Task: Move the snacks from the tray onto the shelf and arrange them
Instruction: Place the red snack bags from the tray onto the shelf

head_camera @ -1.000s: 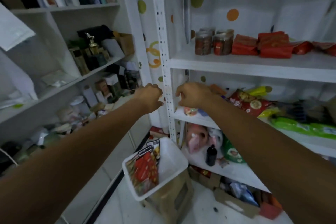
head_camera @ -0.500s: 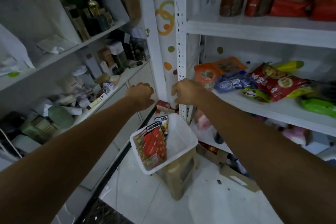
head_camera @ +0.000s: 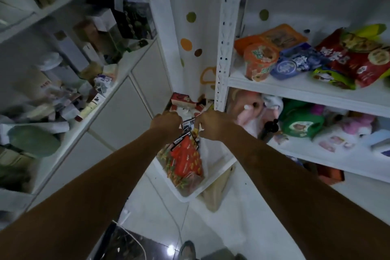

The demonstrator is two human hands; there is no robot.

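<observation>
A white tray [head_camera: 186, 197] stands on a low tan stool on the floor, with red and orange snack packets [head_camera: 185, 159] upright in its left half. My left hand [head_camera: 166, 122] and my right hand [head_camera: 213, 125] are side by side at the packets' black top edges, fingers curled. The right hand's fingertips pinch the top of one packet; the left hand's fingers are hidden behind its back. The white shelf [head_camera: 295, 88] at the right holds an orange cup [head_camera: 259, 61], a blue packet [head_camera: 295, 64] and a red bag [head_camera: 358, 59].
The shelf's white perforated post [head_camera: 223, 48] rises just behind my right hand. A lower shelf board [head_camera: 306, 154] carries a green bag [head_camera: 299, 124] and pink plush items. To the left is a cluttered white cabinet [head_camera: 118, 99]. Boxes sit on the floor behind the tray.
Both hands have dropped from the level of the snack shelf to the tops of the packets in the tray. The view has tilted downward with them.
</observation>
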